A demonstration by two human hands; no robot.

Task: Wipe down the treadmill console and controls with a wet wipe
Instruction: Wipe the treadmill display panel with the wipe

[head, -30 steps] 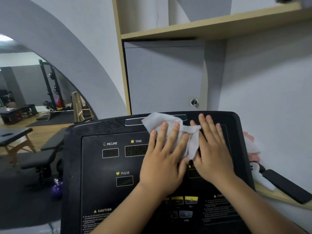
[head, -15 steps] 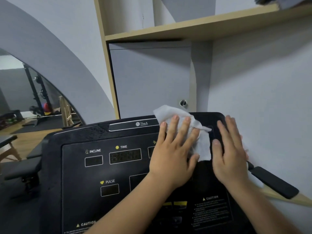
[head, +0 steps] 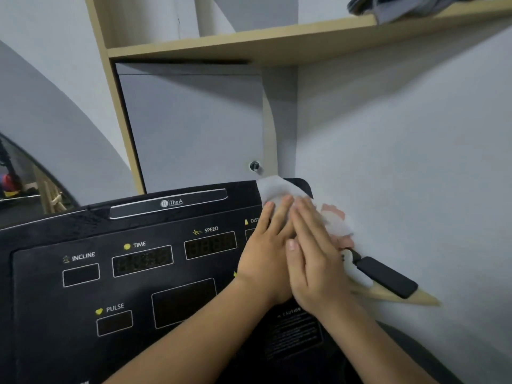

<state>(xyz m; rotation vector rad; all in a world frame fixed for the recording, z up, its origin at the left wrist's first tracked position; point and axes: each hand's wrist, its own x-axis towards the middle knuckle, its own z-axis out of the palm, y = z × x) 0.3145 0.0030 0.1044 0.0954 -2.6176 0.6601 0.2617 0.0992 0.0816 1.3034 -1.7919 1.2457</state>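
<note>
both hands lie flat at the upper right corner of the treadmill console (head: 138,300). the left hand (head: 263,259) presses down with its fingers (head: 273,217) straight and close together, and their tips are on the wet wipe (head: 277,189). the right hand (head: 318,267) lies just beside it and partly over it, with the thumb across the left hand's edge. its fingers (head: 307,220) are also straight and pressed together, reaching the lower edge of the wipe. neither hand pinches or curls round the wipe; both hold it down with flat fingers.

the wipe is white and crumpled. it sits on the top right corner of the console and sticks out past the fingertips toward the rim.

the black console face shows the labels incline, time, speed and pulse, each over a dark display window. a further label starting "dist" is half hidden by the left hand.

behind the console stands a grey cabinet door (head: 194,128) with a small round knob (head: 254,165). above it runs a wooden shelf (head: 249,42) carrying a bundle of grey cloth (head: 401,6). to the right, a flat black object (head: 388,275) rests on a narrow wooden ledge (head: 415,299) against the wall. a pink and white thing (head: 336,221), too blurred to name, lies just behind the right hand.
</note>
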